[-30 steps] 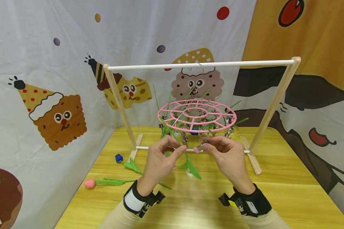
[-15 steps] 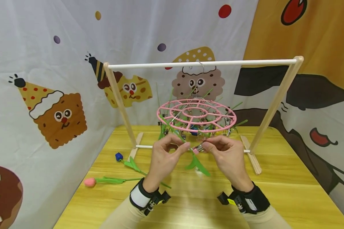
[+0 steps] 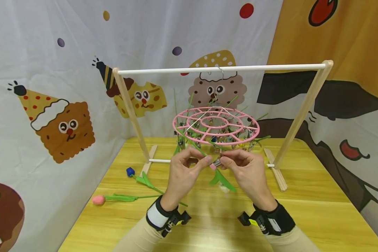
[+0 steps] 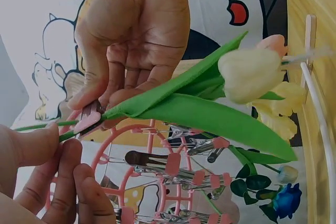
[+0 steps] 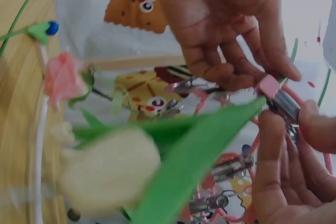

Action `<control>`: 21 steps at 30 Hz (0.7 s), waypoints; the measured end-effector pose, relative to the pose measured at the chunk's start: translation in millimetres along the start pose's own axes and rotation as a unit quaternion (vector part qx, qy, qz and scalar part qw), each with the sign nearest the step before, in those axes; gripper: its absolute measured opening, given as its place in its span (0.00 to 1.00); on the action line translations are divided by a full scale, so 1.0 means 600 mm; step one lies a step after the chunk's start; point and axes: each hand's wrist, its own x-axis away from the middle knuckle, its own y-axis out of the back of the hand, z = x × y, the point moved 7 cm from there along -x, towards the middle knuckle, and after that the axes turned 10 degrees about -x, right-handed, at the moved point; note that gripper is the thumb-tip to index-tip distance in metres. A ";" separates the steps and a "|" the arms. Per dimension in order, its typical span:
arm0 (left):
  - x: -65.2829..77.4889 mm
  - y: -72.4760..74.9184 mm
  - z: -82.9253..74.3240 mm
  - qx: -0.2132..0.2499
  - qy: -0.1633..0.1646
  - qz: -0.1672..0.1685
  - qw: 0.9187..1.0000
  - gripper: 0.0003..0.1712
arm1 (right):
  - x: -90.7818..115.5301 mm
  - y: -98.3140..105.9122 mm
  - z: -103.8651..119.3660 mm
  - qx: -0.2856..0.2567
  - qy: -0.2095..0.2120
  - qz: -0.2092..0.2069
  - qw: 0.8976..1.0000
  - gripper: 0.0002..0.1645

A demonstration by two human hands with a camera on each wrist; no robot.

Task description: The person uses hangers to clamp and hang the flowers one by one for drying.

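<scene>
My left hand (image 3: pixel 187 171) pinches the green stem of a white tulip (image 4: pixel 249 74); the flower hangs head down with its leaves (image 3: pixel 225 181) below my fingers. My right hand (image 3: pixel 247 171) pinches a metal clip (image 3: pixel 216 163) with pink tips, right beside the left fingertips. In the left wrist view the clip's pink tip (image 4: pixel 87 123) overlaps the stem just above the leaves. This clip is at the front of a round pink hanger (image 3: pixel 226 143), below its rim. Several other clips (image 4: pixel 152 161) hang from the hanger, some with flowers.
The hanger hooks onto a white bar (image 3: pixel 163 71) of a wooden-legged stand (image 3: pixel 305 108). On the table (image 3: pixel 315 217), left of my hands, lie a blue tulip (image 3: pixel 130 172) and a pink tulip (image 3: pixel 98 200). A printed curtain (image 3: pixel 82 21) stands behind.
My left hand has moved right with the tulip, bringing the stem to the clip. The right hand has stayed nearly in place with the clip.
</scene>
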 end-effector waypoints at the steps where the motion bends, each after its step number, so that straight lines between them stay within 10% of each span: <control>1: 0.000 0.000 0.000 -0.003 -0.001 0.001 1.000 0.06 | 0.001 0.000 -0.001 0.002 -0.004 0.003 1.000 0.07; 21: 0.025 0.009 0.002 -0.117 -0.016 0.042 0.992 0.05 | 0.012 0.016 -0.015 0.009 -0.014 -0.018 1.000 0.17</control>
